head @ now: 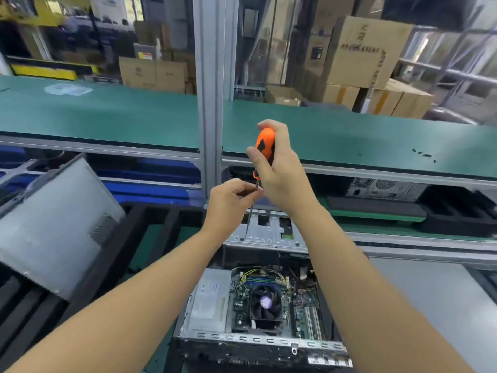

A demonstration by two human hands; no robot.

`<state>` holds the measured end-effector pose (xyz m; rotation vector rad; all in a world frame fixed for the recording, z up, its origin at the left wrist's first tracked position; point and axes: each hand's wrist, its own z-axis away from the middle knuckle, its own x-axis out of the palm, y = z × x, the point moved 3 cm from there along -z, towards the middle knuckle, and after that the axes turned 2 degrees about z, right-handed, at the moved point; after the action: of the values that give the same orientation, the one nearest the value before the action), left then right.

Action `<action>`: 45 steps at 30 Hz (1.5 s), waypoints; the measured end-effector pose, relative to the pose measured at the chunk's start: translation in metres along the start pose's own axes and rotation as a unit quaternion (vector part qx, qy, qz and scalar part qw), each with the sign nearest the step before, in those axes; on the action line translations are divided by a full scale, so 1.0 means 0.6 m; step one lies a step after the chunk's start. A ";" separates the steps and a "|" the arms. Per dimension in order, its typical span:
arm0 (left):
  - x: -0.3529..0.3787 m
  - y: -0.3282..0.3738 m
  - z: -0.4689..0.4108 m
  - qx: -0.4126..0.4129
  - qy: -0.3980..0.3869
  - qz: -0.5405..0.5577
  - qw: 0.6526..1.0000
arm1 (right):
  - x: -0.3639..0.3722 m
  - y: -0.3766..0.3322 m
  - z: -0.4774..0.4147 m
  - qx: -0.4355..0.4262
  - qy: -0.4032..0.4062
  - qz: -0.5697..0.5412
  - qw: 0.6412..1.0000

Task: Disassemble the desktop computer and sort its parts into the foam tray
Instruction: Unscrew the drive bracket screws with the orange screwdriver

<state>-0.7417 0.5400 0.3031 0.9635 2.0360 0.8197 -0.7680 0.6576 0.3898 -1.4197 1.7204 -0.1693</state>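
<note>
At the left, the grey side panel (53, 224) leans in the foam tray (131, 230). The left hand (228, 200) pinches the shaft of the screwdriver (265, 146); the right hand (282, 179) is clenched around its orange handle. The tip meets the metal cage (266, 232) of the open computer (258, 300), which lies on the table under the arms. I judge a cage screw is being loosened; next the tip must sit straight. Fan, board and cables are not yet removed.

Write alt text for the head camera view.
A person's right hand grips an orange screwdriver while the left hand pinches its shaft, the tip pointing at a metal bracket at the far end of an open desktop computer. A grey side panel lies tilted on a black foam tray to the left.
</note>
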 end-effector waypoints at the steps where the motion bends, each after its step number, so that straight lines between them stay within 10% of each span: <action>1: 0.005 -0.009 -0.003 -0.009 -0.002 -0.003 1.000 | 0.005 0.008 0.000 0.007 -0.004 0.001 1.000; 27: 0.019 -0.175 0.045 -0.155 -0.071 -0.008 0.985 | 0.122 0.129 0.036 0.158 -0.098 0.047 0.981; 37: 0.047 -0.223 0.104 -0.228 -0.414 -0.293 0.831 | 0.140 0.157 0.044 0.186 -0.092 0.050 0.977; 45: 0.016 -0.235 0.061 -0.422 -0.286 -0.013 0.860 | 0.146 0.149 0.036 0.175 -0.091 0.087 0.976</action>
<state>-0.7672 0.4837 0.1711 0.5555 0.9947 1.1046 -0.8158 0.6223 0.2777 -0.9910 1.5639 -0.2258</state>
